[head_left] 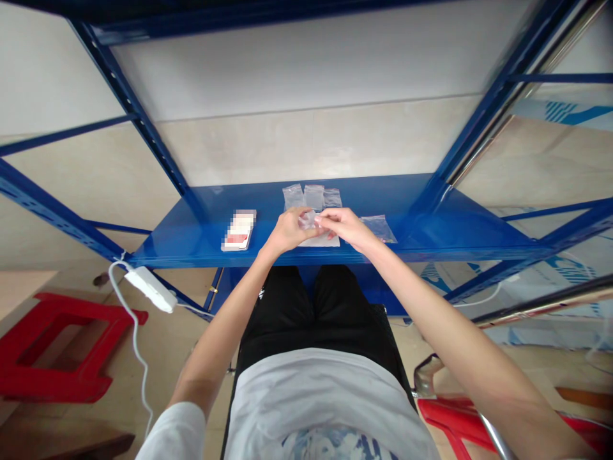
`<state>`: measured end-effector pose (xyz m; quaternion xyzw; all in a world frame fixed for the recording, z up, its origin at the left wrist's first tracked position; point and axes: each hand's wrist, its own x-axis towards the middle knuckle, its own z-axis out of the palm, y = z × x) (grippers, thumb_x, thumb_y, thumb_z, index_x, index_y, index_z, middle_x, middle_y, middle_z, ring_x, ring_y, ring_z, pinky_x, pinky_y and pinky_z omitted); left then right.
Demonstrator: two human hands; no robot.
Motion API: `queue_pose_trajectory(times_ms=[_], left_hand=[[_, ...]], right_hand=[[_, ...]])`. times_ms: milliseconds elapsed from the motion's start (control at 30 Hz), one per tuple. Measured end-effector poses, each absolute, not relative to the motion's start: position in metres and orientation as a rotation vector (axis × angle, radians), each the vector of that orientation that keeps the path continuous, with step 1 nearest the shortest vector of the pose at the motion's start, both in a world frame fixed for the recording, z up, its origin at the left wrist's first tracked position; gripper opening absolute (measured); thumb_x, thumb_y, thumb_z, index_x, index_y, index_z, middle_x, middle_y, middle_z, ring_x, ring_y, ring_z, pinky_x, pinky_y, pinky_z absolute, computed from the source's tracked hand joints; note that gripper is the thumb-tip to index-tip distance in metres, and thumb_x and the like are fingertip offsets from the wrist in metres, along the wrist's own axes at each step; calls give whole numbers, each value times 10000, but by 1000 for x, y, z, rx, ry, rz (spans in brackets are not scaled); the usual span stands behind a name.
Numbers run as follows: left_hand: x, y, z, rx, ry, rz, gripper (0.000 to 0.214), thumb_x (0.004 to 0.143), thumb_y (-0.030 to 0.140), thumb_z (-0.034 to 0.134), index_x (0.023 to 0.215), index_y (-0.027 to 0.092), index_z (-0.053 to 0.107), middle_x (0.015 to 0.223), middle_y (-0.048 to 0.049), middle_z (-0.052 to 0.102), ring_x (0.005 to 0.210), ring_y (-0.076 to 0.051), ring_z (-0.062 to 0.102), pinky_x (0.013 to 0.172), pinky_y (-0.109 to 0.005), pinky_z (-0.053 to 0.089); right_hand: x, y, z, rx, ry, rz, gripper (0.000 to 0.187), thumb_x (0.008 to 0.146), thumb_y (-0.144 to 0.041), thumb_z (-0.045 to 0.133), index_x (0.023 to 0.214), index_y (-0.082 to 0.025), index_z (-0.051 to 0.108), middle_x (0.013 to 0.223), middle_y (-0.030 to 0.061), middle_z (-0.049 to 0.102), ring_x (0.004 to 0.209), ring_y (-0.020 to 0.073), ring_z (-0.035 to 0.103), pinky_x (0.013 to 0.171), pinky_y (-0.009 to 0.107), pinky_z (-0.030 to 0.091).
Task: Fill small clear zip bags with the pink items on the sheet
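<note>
Both my hands meet over the front of a blue metal shelf (412,220). My left hand (286,230) and my right hand (343,227) each pinch a small clear plastic bag (309,220) held between them, fingers closed on it. Under my hands lies a white sheet or flat bag (325,241). Three more clear zip bags (312,195) lie in a row just behind my hands. Another clear bag (380,227) rests to the right of my right hand.
A small white and red box (238,231) lies on the shelf to the left. A white power strip (151,289) with its cord hangs at the shelf's left corner. Red stools stand at the floor left (52,351) and lower right (440,412). Blue rack uprights (134,108) frame both sides.
</note>
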<state>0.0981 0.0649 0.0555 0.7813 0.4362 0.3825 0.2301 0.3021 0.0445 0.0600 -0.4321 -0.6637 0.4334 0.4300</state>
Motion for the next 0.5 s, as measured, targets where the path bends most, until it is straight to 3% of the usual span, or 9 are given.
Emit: queue_pose_trajectory(times_ms=[167,367,500], left_hand=[[100,63,51,2148,1216,1131,627,738,532,941,1240,192,781,1206,-129,796,1103,-322,749,999,-390,564],[100,68,53,2180,1239,1141,639,704,557,952,1193,177,794,1092,-117,793,989,-291,745,914,-358,569],[98,76,55,2193,1208,1110,557,713,508,942,1147,186,804,1068,-95,776,939,-260,723,889,-344,554]], right_hand=[[304,46,60,-1083,-1602,1094,513,845,-717,756,841,-204,759,875,84,781,837,256,729,593,288,534],[304,48,61,-1071,-1635,1086,383,816,-593,803,848,-212,770,873,72,787,873,265,742,594,280,546],[302,49,58,-1075,-1601,1118,359,868,-574,766,894,-216,758,870,74,794,863,270,767,599,287,547]])
